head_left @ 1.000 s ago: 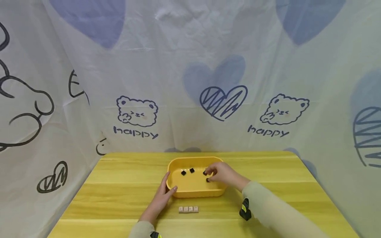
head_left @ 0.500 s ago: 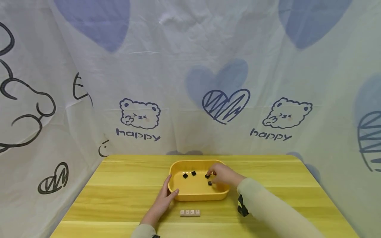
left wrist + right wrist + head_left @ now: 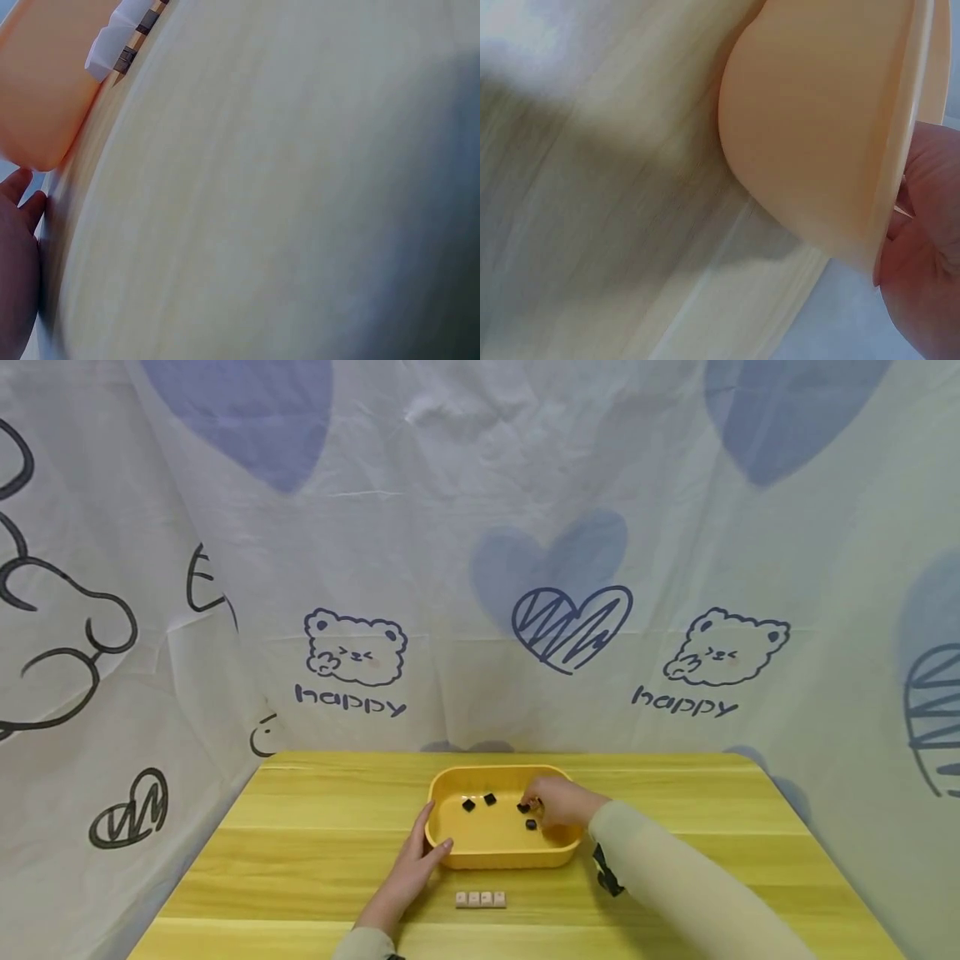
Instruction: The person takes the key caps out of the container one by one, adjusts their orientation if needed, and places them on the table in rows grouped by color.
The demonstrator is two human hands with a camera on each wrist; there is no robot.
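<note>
A yellow tray [image 3: 480, 858] stands on the table with several small black square pieces [image 3: 490, 799] that look like keycaps in it. My left hand [image 3: 411, 867] holds its left end, with the thumb over the near rim and the fingers along the outside. My right hand [image 3: 562, 802] reaches over the right end into the tray, its bent fingers down among the black pieces at the right. Its fingertips are partly hidden, so whether they pinch a piece is unclear. In front of the tray is a short row of white keycaps [image 3: 481, 900], with dark parts beneath them in the left wrist view.
The yellow wood-grain table [image 3: 300, 827] extends on both sides of the tray. Behind it hangs a pale cloth [image 3: 465, 693] printed with hearts and bears, which also covers the sides. The right forearm's sleeve [image 3: 675, 877] crosses the table's right part.
My right hand has lowered deeper into the tray's right end, and its fingers have moved in among the black pieces. My left hand keeps its place on the tray. The head view has shifted slightly.
</note>
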